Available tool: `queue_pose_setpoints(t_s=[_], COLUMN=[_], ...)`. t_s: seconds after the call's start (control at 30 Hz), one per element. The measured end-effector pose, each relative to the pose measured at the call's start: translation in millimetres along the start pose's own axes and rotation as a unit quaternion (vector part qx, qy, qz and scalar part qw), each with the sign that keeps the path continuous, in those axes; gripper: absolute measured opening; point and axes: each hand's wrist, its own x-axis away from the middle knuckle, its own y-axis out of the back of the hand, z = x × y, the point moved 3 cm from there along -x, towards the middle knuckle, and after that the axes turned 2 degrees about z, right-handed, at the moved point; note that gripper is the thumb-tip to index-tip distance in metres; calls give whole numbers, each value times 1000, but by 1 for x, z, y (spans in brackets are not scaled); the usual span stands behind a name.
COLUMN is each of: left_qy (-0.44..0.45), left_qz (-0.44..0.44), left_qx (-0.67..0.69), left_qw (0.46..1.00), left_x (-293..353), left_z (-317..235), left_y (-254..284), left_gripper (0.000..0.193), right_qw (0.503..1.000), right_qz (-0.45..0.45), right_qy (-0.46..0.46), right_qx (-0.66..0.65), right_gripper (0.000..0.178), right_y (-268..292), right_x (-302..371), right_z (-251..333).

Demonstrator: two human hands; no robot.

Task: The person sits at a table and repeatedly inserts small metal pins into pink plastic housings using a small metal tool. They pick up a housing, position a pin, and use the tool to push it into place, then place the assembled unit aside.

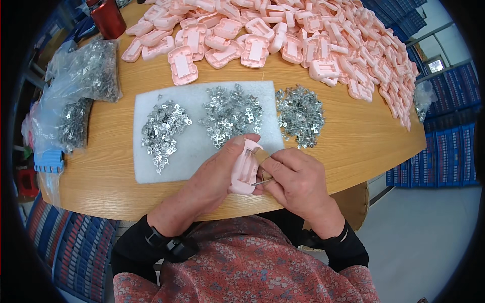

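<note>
My left hand [216,164] is closed around a pale pink plastic housing [244,169], tilted with its long hollow recess facing up. My right hand [300,179] pinches a thin metal tool [261,182], whose tip reaches the lower end of that recess. Most of the tool is hidden by my fingers, so its exact kind cannot be told. Tan wrapping covers a right fingertip. Just beyond my hands, a white foam sheet [197,171] bears two piles of small bent metal clips, a left pile [166,129] and a middle pile [232,113].
A third clip pile [301,113] lies on the wooden table [353,146], right of the foam. Many pink housings [323,45] are heaped across the far side. Clear bags of metal parts [91,70] and a red bottle [107,19] stand at the left. Blue racks [429,156] surround the table.
</note>
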Motion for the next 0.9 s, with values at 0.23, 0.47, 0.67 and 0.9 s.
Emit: queue_pose_setpoints(t_s=[0.23,0.47,0.67,0.9], left_qy=[-32,-16,1,22], left_qz=[19,21,33,37], left_qx=[-100,-130,-97,-59], left_qw=[994,991,995,997], left_x=[1,3,2,1], left_z=[0,-2,-2,1], left_y=[-3,-11,-9,-6], left_gripper=[56,57,56,56], right_qw=[992,989,980,972], right_qz=[30,0,11,6], right_qy=[-55,-115,-140,-144], right_qx=[-105,-94,-139,-188], right_gripper=[26,23,22,18], right_y=[3,-3,-6,-10], right_x=[6,2,3,3], right_z=[-2,-5,-9,-13])
